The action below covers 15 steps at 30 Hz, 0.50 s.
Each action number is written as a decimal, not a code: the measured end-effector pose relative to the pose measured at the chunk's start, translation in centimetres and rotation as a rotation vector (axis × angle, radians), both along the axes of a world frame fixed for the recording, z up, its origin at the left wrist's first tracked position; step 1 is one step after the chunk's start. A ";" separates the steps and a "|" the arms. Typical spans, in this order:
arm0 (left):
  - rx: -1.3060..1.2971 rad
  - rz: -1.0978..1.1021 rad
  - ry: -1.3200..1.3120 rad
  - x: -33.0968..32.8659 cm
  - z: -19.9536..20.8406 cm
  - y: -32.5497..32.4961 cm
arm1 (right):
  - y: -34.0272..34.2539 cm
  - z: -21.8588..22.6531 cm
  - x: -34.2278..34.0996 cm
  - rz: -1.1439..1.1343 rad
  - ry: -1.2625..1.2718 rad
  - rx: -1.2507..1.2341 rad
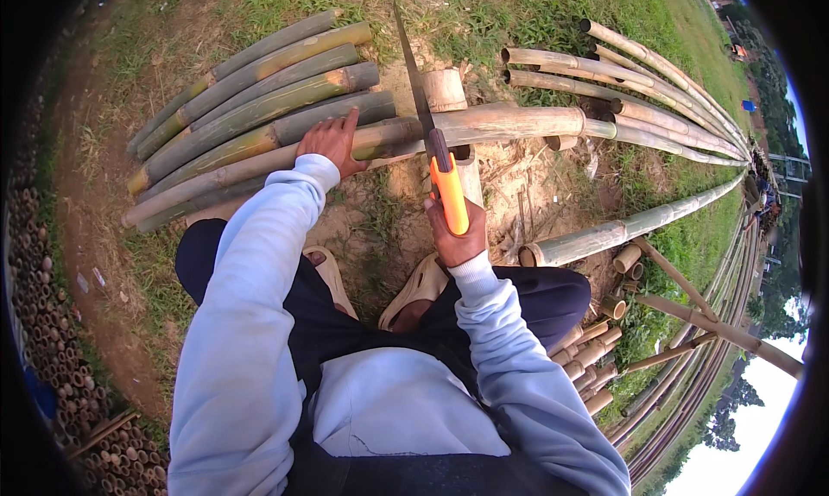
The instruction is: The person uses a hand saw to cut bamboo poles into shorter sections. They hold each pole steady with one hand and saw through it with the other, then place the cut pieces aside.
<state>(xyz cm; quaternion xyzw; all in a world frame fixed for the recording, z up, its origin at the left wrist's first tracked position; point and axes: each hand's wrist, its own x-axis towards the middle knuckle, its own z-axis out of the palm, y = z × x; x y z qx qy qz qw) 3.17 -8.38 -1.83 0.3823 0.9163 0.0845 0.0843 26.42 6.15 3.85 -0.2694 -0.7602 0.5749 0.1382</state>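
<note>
A long bamboo pole (518,125) lies crosswise in front of me, its left part darker and its right part pale. My left hand (332,144) grips it from above, left of the saw. In my right hand (456,234) is the orange handle of a handsaw (448,189). Its dark blade points away from me and crosses the pole. How deep the teeth sit cannot be made out. Short upright bamboo posts (444,90) stand beside the pole, under or against it near the blade.
Cut green bamboo lengths (285,82) lie side by side at left. Long poles (639,73) fan out at right, with another pole (604,241) nearer me. Short bamboo pieces (591,353) are piled by my right knee. Many cut ends (52,323) line the far left.
</note>
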 end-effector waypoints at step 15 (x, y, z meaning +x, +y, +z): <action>-0.070 -0.004 -0.083 -0.3 0.9 -0.1 | -0.4 -0.5 0.6 0.002 -0.009 -0.004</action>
